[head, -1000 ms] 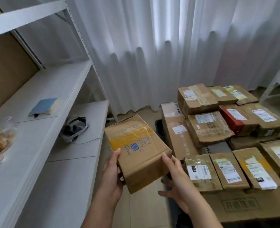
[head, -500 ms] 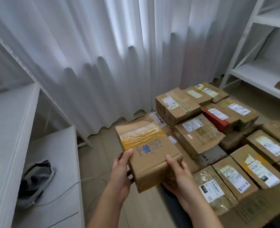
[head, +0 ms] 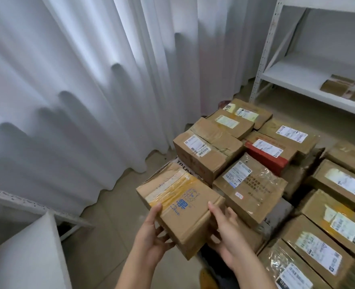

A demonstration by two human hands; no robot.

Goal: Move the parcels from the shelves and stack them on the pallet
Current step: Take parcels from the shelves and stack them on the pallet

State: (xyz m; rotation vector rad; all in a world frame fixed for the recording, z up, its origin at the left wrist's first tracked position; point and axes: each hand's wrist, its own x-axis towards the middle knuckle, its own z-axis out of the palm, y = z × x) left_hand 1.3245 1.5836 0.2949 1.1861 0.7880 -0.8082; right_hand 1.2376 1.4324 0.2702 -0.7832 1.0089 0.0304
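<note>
Between both hands, low in the middle of the view, a cardboard parcel (head: 180,207) with yellow tape and blue printing on its top is held above the tiled floor (head: 114,222). The left hand (head: 151,236) clasps its near left corner, thumb laid on the top face and fingers curled beneath. The right hand (head: 226,232) presses against its near right side, thumb along the top edge, fingers spread underneath; each grip is closed on the parcel. The parcel tilts slightly, its far end higher, and sits just beside the stacked parcels (head: 276,184) that fill the right half of the view, at their left edge. Those are brown cartons with white shipping labels; one (head: 266,155) has a red side, and a white box marked TP-LINK (head: 185,165) peeks out behind the held parcel. What they rest on is hidden. White curtains (head: 78,80) hang behind. A white metal shelf unit (head: 310,80) stands at upper right with one taped parcel (head: 347,89) lying on its board. Another shelf's corner (head: 26,251) shows at lower left.
</note>
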